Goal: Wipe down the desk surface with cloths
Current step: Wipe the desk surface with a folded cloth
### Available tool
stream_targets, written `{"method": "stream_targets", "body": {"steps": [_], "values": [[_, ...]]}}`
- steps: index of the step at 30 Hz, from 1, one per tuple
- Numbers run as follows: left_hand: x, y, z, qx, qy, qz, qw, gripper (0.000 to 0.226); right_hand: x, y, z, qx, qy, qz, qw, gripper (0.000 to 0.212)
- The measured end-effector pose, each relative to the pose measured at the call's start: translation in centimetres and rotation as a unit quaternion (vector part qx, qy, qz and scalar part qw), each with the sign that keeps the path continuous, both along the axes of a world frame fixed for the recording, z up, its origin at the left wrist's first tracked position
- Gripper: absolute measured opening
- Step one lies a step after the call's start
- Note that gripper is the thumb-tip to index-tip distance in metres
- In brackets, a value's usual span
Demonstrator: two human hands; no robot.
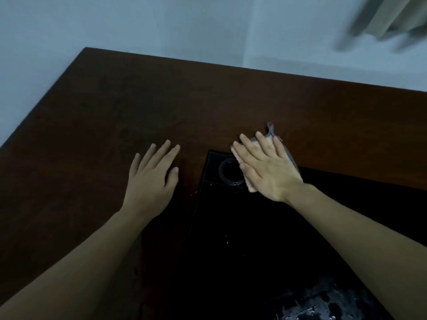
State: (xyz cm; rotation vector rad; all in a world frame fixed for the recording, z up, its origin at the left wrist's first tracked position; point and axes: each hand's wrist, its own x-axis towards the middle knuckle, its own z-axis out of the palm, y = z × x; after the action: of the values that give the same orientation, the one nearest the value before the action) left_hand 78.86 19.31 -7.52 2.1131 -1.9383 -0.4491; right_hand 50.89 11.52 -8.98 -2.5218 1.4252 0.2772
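Head view, looking down on a dark reddish-brown bench (143, 100) whose far edge runs from the upper left of the frame toward the right edge, against a pale blue-grey wall (138, 24). Both bare forearms enter from the bottom of the frame and reach forward.

The left hand (151, 175), at centre left, lies palm down on the brown surface with its fingers straight and slightly spread; it grasps nothing. The right hand (268, 167), just right of centre, is also flat, its straight fingers pressing a cloth (280, 144) against the bench. The cloth is pale peach with a grey patterned border; most of it is hidden beneath the palm, with the grey edge showing past the fingertips and along the hand's right side, and a peach corner showing below the palm at its left side.

A black inset panel (254, 239) occupies the lower centre and lower right of the frame. The cloth lies across the panel's upper edge, partly on the brown wood and partly on the black. A round black ring-shaped fitting (227, 172) is set in the upper left corner of the panel, touching or just beside the left edge of the cloth. The two hands are apart, separated by a strip of brown surface and the panel's corner. Blurred pale curtain folds (392, 17) appear at the upper right.
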Motion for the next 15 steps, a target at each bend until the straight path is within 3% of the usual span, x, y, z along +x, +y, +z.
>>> {"method": "stream_targets", "body": {"steps": [7,15], "values": [[-1.5,1.0,0.8,0.009,-0.011,-0.002,1.000,0.054,-0.6,7.1,-0.3,0.006,0.006,-0.003,1.000,0.077],[-1.4,1.0,0.7,-0.005,0.002,-0.009,1.000,0.054,5.1,12.4,-0.6,0.027,-0.074,0.079,0.994,0.062]]}}
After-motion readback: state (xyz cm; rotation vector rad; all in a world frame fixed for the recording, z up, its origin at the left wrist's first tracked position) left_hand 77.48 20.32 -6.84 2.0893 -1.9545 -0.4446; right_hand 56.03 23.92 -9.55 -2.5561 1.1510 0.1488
